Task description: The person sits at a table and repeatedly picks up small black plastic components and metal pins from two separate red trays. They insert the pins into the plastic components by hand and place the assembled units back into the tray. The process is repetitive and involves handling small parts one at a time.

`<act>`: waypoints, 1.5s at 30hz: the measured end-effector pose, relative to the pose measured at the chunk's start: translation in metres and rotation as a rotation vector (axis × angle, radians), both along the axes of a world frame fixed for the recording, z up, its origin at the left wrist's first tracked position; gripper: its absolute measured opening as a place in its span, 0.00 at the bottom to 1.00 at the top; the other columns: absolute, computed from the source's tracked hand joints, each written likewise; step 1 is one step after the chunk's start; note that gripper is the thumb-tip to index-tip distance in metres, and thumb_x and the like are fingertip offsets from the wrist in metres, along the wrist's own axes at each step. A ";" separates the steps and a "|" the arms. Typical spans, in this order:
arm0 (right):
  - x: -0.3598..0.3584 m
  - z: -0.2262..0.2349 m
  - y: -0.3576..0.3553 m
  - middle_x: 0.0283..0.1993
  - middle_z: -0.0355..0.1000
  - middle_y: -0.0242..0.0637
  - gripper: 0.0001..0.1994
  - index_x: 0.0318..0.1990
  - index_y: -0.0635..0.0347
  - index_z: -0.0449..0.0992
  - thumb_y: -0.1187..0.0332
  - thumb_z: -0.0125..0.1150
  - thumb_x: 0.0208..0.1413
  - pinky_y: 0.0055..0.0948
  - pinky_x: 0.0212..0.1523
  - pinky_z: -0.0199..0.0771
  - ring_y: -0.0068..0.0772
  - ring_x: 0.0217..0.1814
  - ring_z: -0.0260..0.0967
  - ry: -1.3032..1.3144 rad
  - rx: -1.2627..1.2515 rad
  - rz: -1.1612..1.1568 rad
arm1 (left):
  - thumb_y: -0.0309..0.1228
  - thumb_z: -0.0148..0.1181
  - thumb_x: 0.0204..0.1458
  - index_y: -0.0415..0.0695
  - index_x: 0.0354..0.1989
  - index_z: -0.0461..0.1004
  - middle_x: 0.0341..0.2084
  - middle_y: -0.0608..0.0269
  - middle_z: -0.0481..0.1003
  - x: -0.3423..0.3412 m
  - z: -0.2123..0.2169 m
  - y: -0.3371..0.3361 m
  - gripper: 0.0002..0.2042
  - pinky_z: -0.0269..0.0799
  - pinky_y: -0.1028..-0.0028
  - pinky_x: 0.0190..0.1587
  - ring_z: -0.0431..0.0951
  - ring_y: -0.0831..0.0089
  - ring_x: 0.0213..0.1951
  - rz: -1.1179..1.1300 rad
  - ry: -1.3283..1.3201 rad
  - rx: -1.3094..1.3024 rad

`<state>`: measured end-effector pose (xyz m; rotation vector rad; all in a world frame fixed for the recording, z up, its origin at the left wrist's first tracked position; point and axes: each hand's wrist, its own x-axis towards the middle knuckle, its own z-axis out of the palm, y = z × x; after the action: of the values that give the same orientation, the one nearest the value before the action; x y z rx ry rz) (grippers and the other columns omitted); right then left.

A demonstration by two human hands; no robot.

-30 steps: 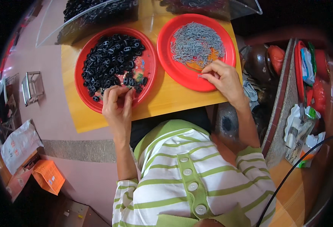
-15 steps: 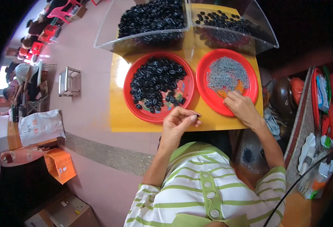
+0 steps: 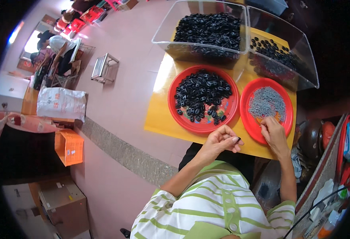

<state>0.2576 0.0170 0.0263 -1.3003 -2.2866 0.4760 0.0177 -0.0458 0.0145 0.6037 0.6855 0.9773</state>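
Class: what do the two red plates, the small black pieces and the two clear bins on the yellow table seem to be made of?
Red plates: probably plastic; even colour, soft gloss on the rims.
Small black pieces: likely moulded plastic or rubber; uniform black, identical loop shapes. Too small to tell which.
Clear bins: likely rigid clear plastic; see-through walls with rounded corners.

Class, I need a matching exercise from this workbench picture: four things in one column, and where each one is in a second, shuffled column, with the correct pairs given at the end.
Things
1. left hand
2. right hand
3. larger red plate
4. clear bin heaped with black parts

Places
A. at the far edge of the yellow table
B. fingers on the smaller red plate of grey pieces
C. near table edge, pinching one small black part
D. left of the smaller plate, holding loose black parts

Pairs: 1-C, 2-B, 3-D, 4-A
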 end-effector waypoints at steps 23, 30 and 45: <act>-0.046 0.013 -0.016 0.33 0.68 0.29 0.03 0.35 0.64 0.75 0.78 0.57 0.53 0.15 0.25 0.65 0.14 0.28 0.63 0.619 -0.324 -0.233 | 0.26 0.58 0.53 0.35 0.39 0.74 0.30 0.61 0.76 -0.016 0.000 0.011 0.09 0.74 0.79 0.36 0.77 0.77 0.30 0.148 0.094 -0.027; -0.089 0.013 -0.022 0.37 0.70 0.31 0.04 0.33 0.60 0.75 0.79 0.59 0.50 0.15 0.27 0.67 0.17 0.34 0.66 0.842 -0.403 -0.063 | 0.28 0.55 0.56 0.38 0.37 0.72 0.27 0.60 0.76 -0.011 0.002 0.016 0.06 0.72 0.79 0.30 0.76 0.76 0.27 0.170 0.012 -0.035; -0.090 -0.007 -0.025 0.34 0.73 0.28 0.06 0.39 0.61 0.75 0.71 0.59 0.55 0.14 0.30 0.65 0.12 0.32 0.66 1.075 -0.629 -0.177 | 0.25 0.53 0.56 0.34 0.40 0.71 0.31 0.51 0.77 -0.011 -0.009 0.019 0.07 0.76 0.77 0.33 0.79 0.71 0.30 0.223 -0.003 -0.074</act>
<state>0.1679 -0.0079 0.0192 -1.0549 -1.1362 1.4721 0.0065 -0.0272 0.0060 0.4667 0.7944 1.1533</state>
